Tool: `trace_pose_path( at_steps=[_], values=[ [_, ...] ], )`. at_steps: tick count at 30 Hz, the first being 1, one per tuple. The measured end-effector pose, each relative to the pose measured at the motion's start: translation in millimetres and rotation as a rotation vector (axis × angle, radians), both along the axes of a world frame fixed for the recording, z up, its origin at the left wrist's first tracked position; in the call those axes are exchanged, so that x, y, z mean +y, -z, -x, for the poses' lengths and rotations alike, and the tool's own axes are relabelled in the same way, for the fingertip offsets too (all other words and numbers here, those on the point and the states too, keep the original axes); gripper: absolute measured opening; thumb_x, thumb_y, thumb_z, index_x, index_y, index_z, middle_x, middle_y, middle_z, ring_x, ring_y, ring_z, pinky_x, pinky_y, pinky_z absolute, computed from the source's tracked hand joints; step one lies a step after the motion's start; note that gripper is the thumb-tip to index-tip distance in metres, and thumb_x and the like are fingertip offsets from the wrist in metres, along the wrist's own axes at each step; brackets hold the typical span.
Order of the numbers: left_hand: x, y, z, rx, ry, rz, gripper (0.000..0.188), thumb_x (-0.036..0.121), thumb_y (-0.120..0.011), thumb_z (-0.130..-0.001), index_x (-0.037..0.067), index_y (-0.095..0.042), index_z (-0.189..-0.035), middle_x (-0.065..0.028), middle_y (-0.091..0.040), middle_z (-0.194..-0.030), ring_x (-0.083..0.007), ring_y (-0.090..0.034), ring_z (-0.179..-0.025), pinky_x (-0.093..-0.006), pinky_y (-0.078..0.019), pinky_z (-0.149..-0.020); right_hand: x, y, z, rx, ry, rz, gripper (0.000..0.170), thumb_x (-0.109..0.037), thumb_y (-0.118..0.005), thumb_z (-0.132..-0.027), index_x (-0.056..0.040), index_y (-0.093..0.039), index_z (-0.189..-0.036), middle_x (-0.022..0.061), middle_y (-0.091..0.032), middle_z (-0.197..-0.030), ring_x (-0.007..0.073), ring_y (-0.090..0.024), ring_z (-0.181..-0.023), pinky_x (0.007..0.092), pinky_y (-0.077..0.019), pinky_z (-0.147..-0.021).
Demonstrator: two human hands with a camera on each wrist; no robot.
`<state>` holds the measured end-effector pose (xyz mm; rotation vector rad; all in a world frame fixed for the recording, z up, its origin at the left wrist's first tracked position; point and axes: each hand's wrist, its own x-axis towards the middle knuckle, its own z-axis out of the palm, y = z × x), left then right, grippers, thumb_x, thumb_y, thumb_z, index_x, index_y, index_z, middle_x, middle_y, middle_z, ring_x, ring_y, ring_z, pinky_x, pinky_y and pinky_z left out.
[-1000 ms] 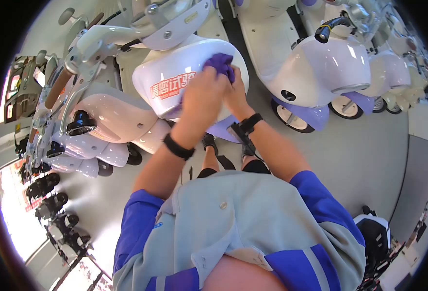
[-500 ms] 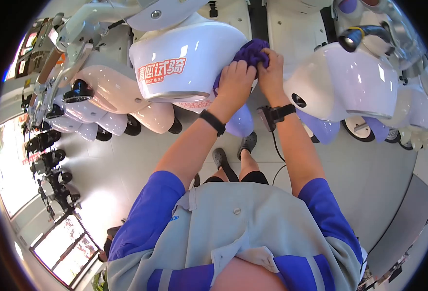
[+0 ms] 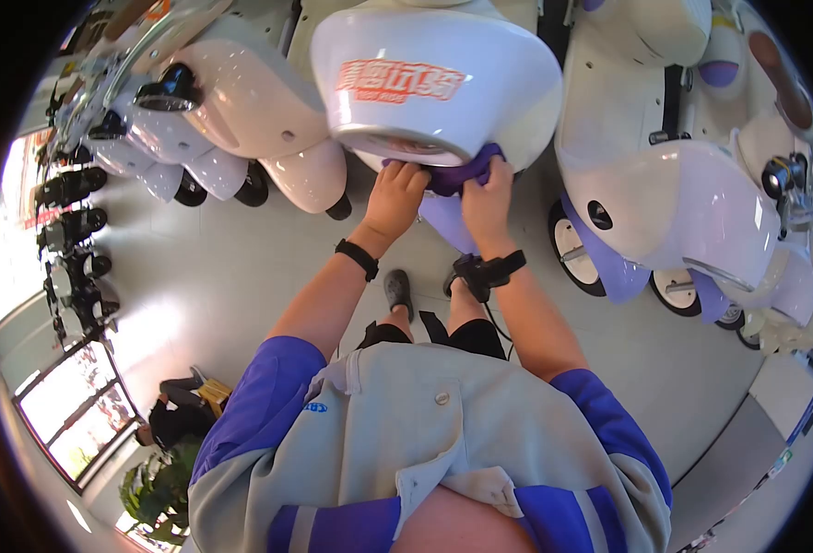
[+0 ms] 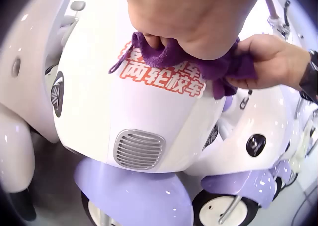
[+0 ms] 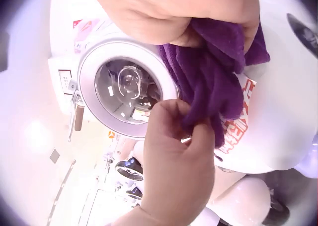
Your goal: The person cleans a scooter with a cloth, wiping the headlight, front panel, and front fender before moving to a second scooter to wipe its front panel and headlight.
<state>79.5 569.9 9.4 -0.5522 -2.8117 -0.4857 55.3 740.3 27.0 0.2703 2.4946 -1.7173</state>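
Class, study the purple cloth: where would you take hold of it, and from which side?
Probably pinch the purple cloth by the bunched folds near both ends, coming from the side away from the scooter's white front, as the left hand and right hand do. It is limp and gathered, so thick folds should offer more to pinch, while that front backs its far side.

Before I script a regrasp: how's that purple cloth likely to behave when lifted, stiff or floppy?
Likely floppy: the purple cloth bunches into soft folds where the left hand and right hand grip it. Probably not slippery, as its surface looks matte and fuzzy. Probably light for its size, since it looks like plain fabric.
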Motion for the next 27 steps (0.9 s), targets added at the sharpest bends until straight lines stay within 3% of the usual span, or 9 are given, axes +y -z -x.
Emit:
trace_pose_path(
  at_steps=[3, 5, 9, 11, 13, 16, 19, 24, 27],
  values=[
    [-15.1, 5.4, 1.1, -0.009, -0.090, -0.207, 0.027, -0.002, -0.060, -0.072, 0.004, -0.058, -0.098, -0.0127, -0.059, -0.096, -0.0355, -0.056, -0.094, -0.0455, -0.0485, -0.083, -25.3, 27.4, -12.6, 0.159, 0.151, -0.046, 0.040, -0.007, -0.059, -0.082, 0.0043, -0.054, -0.120, 0.0269, -0.057, -0.114, 0.0451, -0.052, -0.113, 0.0469, -0.0407, -0.099],
    [-21.1, 20.0, -5.5, -0.019, -0.187, -0.345, 0.032, -0.002, -0.059, -0.070, 0.002, -0.055, -0.101, -0.0153, -0.059, -0.096, -0.0399, -0.056, -0.098, -0.0482, -0.0482, -0.085, -45.3, 28.9, -20.4, 0.048, 0.039, 0.029, 0.055, 0.000, -0.055, -0.078, 0.0064, -0.048, -0.131, 0.0304, -0.052, -0.121, 0.0482, -0.049, -0.115, 0.0510, -0.0381, -0.102],
    [-57.6, 24.5, -1.6, -0.441, -0.720, -0.843, 0.024, -0.007, -0.050, -0.082, 0.001, -0.050, -0.105, -0.0202, -0.058, -0.095, -0.0361, -0.060, -0.092, -0.0414, -0.0485, -0.083, -125.9, 40.0, -25.1, 0.164, 0.091, 0.035, 0.050, -0.001, -0.056, -0.078, 0.0069, -0.050, -0.126, 0.0297, -0.055, -0.120, 0.0452, -0.052, -0.114, 0.0491, -0.0393, -0.102],
    [-85.6, 25.3, 14.7, -0.164, -0.844, -0.932, 0.023, -0.006, -0.050, -0.086, 0.002, -0.049, -0.108, -0.0219, -0.060, -0.092, -0.0371, -0.062, -0.089, -0.0426, -0.0485, -0.083, -164.4, 41.5, -28.0, 0.170, 0.069, 0.073, 0.045, 0.000, -0.055, -0.078, 0.0063, -0.051, -0.122, 0.0286, -0.057, -0.119, 0.0435, -0.054, -0.113, 0.0472, -0.0400, -0.102],
    [-125.7, -0.7, 32.8, -0.062, -0.741, -0.994, 0.026, -0.006, -0.049, -0.086, 0.002, -0.049, -0.110, -0.0227, -0.059, -0.096, -0.0353, -0.060, -0.093, -0.0410, -0.0476, -0.086, -202.5, -0.4, -14.6, 0.080, -0.020, 0.194, 0.042, 0.001, -0.055, -0.078, 0.0055, -0.052, -0.119, 0.0271, -0.057, -0.118, 0.0419, -0.055, -0.112, 0.0448, -0.0404, -0.102],
    [-161.6, -53.3, 57.3, 0.055, -0.487, -0.959, 0.029, -0.006, -0.049, -0.084, 0.000, -0.049, -0.113, -0.0244, -0.058, -0.101, -0.0382, -0.059, -0.099, -0.0412, -0.0470, -0.089, -235.4, -49.6, 4.6, 0.304, 0.027, 0.313, 0.040, 0.001, -0.054, -0.081, 0.0056, -0.050, -0.120, 0.0239, -0.058, -0.117, 0.0383, -0.055, -0.112, 0.0417, -0.0404, -0.102],
    [-162.5, -35.4, 82.2, 0.002, -0.233, -0.787, 0.034, -0.006, -0.051, -0.082, -0.002, -0.049, -0.116, -0.0250, -0.058, -0.106, -0.0437, -0.057, -0.101, -0.0437, -0.0472, -0.090, -251.0, -18.1, 6.0, 0.296, 0.217, 0.250, 0.038, -0.001, -0.056, -0.083, 0.0044, -0.051, -0.121, 0.0225, -0.060, -0.116, 0.0350, -0.057, -0.111, 0.0407, -0.0422, -0.100],
    [-126.3, 66.5, 31.3, -0.221, -0.387, -0.816, 0.027, -0.002, -0.052, -0.081, 0.000, -0.048, -0.108, -0.0271, -0.058, -0.105, -0.0441, -0.056, -0.102, -0.0480, -0.0470, -0.087, -211.5, 86.9, -38.5, 0.029, 0.334, 0.101, 0.037, -0.003, -0.056, -0.083, 0.0037, -0.053, -0.119, 0.0210, -0.062, -0.113, 0.0335, -0.061, -0.106, 0.0405, -0.0447, -0.096],
    [-138.5, 84.3, 7.7, -0.593, -0.517, -0.951, 0.025, -0.003, -0.051, -0.082, 0.000, -0.047, -0.106, -0.0264, -0.060, -0.098, -0.0445, -0.058, -0.096, -0.0485, -0.0468, -0.085, -217.5, 91.2, -50.4, -0.054, 0.284, 0.008, 0.036, -0.005, -0.057, -0.083, 0.0040, -0.053, -0.118, 0.0222, -0.061, -0.111, 0.0334, -0.061, -0.104, 0.0402, -0.0452, -0.095]
  ],
)
